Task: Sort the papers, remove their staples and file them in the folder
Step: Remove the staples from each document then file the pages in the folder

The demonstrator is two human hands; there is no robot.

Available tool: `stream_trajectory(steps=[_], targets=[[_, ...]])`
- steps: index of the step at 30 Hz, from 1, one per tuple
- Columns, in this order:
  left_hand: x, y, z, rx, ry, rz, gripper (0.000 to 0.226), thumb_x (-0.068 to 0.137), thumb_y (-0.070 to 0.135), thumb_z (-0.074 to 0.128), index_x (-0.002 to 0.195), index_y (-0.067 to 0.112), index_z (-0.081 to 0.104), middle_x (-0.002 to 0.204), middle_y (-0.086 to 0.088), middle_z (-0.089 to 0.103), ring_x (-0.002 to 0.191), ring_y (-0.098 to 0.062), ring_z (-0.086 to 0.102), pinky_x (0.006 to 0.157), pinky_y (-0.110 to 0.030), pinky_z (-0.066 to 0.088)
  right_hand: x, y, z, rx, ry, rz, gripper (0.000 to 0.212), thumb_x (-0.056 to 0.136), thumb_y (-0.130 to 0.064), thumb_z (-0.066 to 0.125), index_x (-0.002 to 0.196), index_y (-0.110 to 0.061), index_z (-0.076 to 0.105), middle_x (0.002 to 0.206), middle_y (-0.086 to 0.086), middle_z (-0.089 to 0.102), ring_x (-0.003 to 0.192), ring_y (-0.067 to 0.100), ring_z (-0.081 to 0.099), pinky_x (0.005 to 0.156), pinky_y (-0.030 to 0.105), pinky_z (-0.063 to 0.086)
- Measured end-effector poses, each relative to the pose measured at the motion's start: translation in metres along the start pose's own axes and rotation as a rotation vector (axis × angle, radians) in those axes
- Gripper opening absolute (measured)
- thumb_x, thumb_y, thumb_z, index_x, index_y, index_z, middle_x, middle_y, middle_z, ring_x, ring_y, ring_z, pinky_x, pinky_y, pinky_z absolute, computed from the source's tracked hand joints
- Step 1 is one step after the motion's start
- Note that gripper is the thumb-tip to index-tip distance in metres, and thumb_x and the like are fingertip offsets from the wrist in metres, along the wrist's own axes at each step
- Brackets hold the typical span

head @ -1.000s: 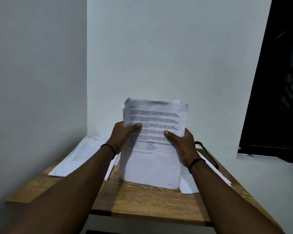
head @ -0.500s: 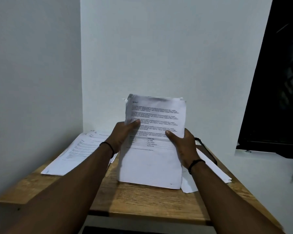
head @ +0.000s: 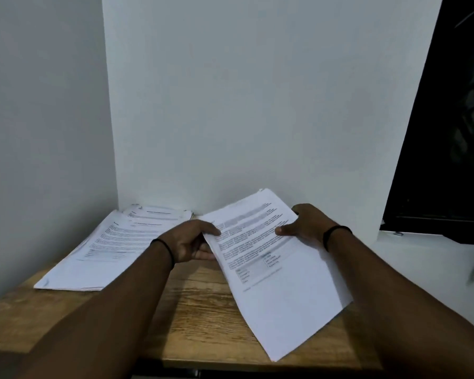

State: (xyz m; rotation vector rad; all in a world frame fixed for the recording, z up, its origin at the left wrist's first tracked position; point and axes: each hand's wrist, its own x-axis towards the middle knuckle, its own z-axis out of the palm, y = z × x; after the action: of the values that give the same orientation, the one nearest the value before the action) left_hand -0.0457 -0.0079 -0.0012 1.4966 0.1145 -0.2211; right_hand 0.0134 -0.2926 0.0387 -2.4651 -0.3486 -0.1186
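White printed papers [head: 274,258], pinched by both my hands, left [head: 192,242] and right [head: 304,227], tilt over the wooden counter [head: 203,305]. Sorting, I judge; next, set them beside the other pile [head: 112,247].

Tabletop [head: 203,305] is wood, visible grain, matt light-brown finish. Held stack of papers [head: 274,272] is white matt paper, smooth, printed with black text, slightly curled. Left pile of papers [head: 104,247] is the same matt white printed paper. Walls [head: 244,99] painted, matt, smooth. Wristbands [head: 333,234] on both wrists are black, thin; material unclear. Window frame [head: 433,187] dark, slightly glossy.
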Motion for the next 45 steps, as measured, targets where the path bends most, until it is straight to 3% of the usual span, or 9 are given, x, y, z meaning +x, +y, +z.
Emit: stream_trajectory(steps=[6, 11, 18, 23, 27, 31, 37, 41, 45], targets=[[0.023, -0.023, -0.003, -0.056, -0.035, -0.074, 0.025, 0.096, 0.004, 0.054, 0.120, 0.004, 0.060, 0.106, -0.016, 0.074, 0.083, -0.026, 0.074, 0.069, -0.041, 0.063, 0.002, 0.006, 0.020, -0.328, 0.045, -0.015, 0.040, 0.073, -0.051, 0.079, 0.106, -0.036, 0.064, 0.102, -0.016, 0.069, 0.094, 0.010, 0.058, 0.084, 0.027, 0.045], [0.036, -0.035, -0.006, -0.135, 0.038, -0.051, 0.030, 0.096, -0.001, 0.052, 0.126, 0.002, 0.054, 0.102, -0.017, 0.074, 0.085, -0.028, 0.073, 0.071, -0.044, 0.062, 0.011, 0.009, 0.055, -0.380, 0.101, 0.028, 0.073, 0.071, -0.038, 0.084, 0.134, -0.026, 0.049, 0.131, 0.006, 0.053, 0.125, 0.027, 0.048, 0.098, 0.036, 0.041], [0.037, -0.038, -0.005, -0.254, 0.027, -0.008, 0.036, 0.094, -0.006, 0.048, 0.128, 0.002, 0.054, 0.104, -0.018, 0.073, 0.089, -0.029, 0.072, 0.069, -0.046, 0.062, -0.003, -0.044, 0.119, 0.100, 0.207, -0.205, 0.012, 0.088, -0.034, 0.070, 0.089, -0.023, 0.065, 0.086, -0.007, 0.064, 0.086, 0.012, 0.059, 0.077, 0.029, 0.046], [0.032, -0.038, -0.020, -0.410, -0.132, -0.011, 0.042, 0.093, -0.001, 0.039, 0.133, -0.001, 0.053, 0.119, -0.026, 0.066, 0.093, -0.033, 0.071, 0.086, -0.050, 0.056, -0.010, -0.056, 0.152, 0.045, 0.136, -0.280, 0.030, 0.089, -0.058, 0.062, 0.084, -0.028, 0.060, 0.084, -0.009, 0.061, 0.080, 0.007, 0.057, 0.069, 0.028, 0.044], [0.040, -0.040, -0.026, -0.469, -0.140, -0.055, 0.038, 0.102, 0.012, 0.036, 0.132, -0.005, 0.052, 0.111, -0.027, 0.069, 0.090, -0.037, 0.072, 0.082, -0.051, 0.056, -0.019, -0.063, 0.150, -0.134, 0.131, -0.335, 0.050, 0.076, -0.074, 0.063, 0.100, -0.030, 0.059, 0.096, -0.010, 0.060, 0.089, 0.008, 0.057, 0.075, 0.031, 0.047], [0.045, -0.043, -0.028, -0.483, -0.179, -0.061, 0.038, 0.102, 0.018, 0.038, 0.128, -0.003, 0.056, 0.112, -0.024, 0.069, 0.090, -0.035, 0.072, 0.080, -0.049, 0.058, -0.025, -0.069, 0.153, -0.270, 0.172, -0.379, 0.046, 0.085, -0.061, 0.061, 0.113, -0.024, 0.062, 0.109, -0.003, 0.061, 0.104, 0.018, 0.058, 0.080, 0.034, 0.046], [0.045, -0.042, -0.028, -0.531, -0.266, -0.077, 0.062, 0.090, 0.044, 0.053, 0.133, -0.001, 0.056, 0.125, -0.023, 0.064, 0.094, -0.034, 0.071, 0.081, -0.053, 0.059, -0.028, -0.077, 0.154, -0.418, 0.208, -0.377, 0.031, 0.101, -0.037, 0.045, 0.074, -0.021, 0.048, 0.082, -0.002, 0.060, 0.088, 0.021, 0.062, 0.064, 0.031, 0.030], [0.045, -0.042, -0.029, -0.558, -0.321, -0.045, 0.079, 0.091, 0.061, 0.048, 0.142, 0.001, 0.049, 0.131, -0.022, 0.058, 0.087, -0.033, 0.071, 0.084, -0.048, 0.057, -0.029, -0.074, 0.153, -0.283, 0.234, -0.305, 0.036, 0.093, -0.045, 0.061, 0.072, -0.016, 0.060, 0.076, -0.002, 0.066, 0.078, 0.017, 0.062, 0.063, 0.031, 0.041], [0.041, -0.042, -0.025, -0.552, -0.235, -0.027, 0.057, 0.097, 0.048, 0.047, 0.118, 0.000, 0.069, 0.125, -0.024, 0.064, 0.095, -0.033, 0.070, 0.088, -0.054, 0.053, -0.027, -0.067, 0.151, 0.080, 0.203, -0.211, 0.044, 0.082, -0.054, 0.073, 0.062, -0.016, 0.063, 0.061, -0.005, 0.062, 0.063, 0.009, 0.058, 0.059, 0.030, 0.041]])
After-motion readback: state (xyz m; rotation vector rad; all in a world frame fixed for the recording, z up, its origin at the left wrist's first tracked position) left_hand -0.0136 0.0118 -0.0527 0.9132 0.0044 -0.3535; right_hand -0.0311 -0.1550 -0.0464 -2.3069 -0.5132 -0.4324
